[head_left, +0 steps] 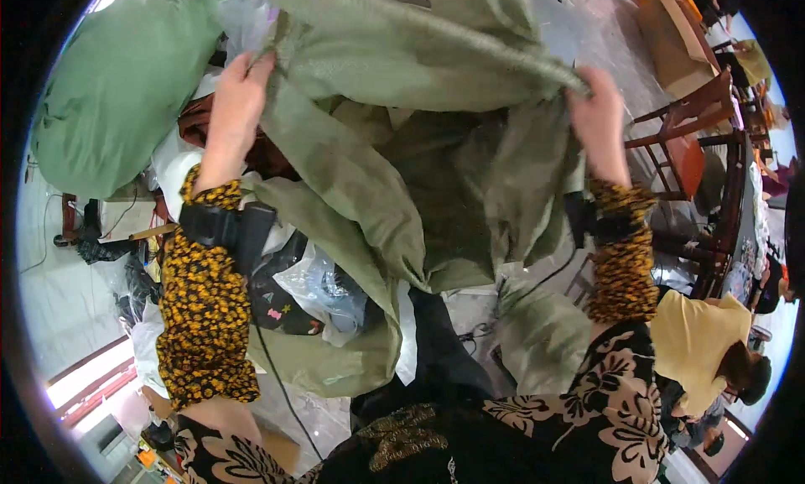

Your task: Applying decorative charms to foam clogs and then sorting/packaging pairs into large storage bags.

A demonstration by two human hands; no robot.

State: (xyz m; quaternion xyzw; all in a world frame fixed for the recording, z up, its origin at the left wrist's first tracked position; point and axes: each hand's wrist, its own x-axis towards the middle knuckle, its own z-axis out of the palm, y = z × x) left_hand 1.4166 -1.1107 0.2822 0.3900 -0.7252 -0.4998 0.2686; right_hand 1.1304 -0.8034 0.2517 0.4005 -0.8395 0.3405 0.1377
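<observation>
A large olive-green cloth sack (356,161) is stretched out in front of me, its thick hemmed edge running between my hands. My left hand (237,106) pinches that edge at the upper left, fingers closed. On the right, my right hand (600,119) grips the same edge, its fingertips partly hidden by the cloth. Below the edge the sack gapes, showing darker folds inside. Its lower part hangs in loose folds toward my body. Just under the left side of the cloth lie clear plastic bags (327,291) and a dark patterned fabric (277,304).
A bulging green bundle (126,90) stands at the far left. Another olive-green cloth piece (545,337) lies by my legs. To the right are a wooden chair (683,140), a cardboard box (671,39) and a person in a yellow shirt (696,350).
</observation>
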